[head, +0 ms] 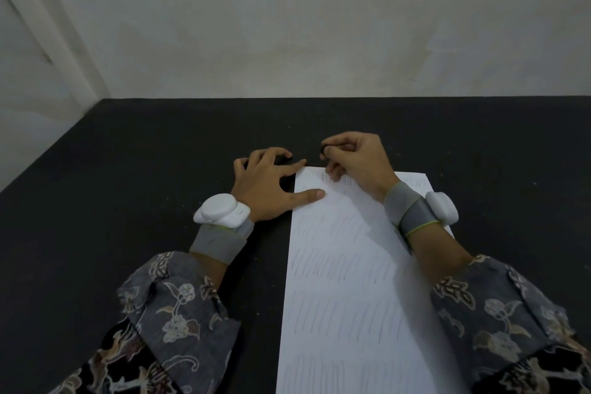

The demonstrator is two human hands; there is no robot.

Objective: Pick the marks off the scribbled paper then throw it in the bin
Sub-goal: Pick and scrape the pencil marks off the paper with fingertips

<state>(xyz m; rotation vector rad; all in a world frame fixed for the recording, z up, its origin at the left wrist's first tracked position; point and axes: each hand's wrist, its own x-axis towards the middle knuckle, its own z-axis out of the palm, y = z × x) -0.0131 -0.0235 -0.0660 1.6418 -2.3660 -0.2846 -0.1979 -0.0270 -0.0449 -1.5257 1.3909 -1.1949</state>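
Two hands at the far end of a pencil-scribbled sheet on a dark table.

The left hand [267,184] lies spread, its thumb and forefinger pressing the far left corner of the paper [345,281], the other fingers on the black tabletop [128,169] beside it. Just right of it, the right hand [355,161] hovers over the sheet's far edge, fingers curled, pinching a small black object [323,150], too small to identify. Both wrists wear grey bands with white devices.

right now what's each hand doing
Left hand: open, fingers spread, thumb pressing the paper near its far left corner.
Right hand: pinching a small dark object.
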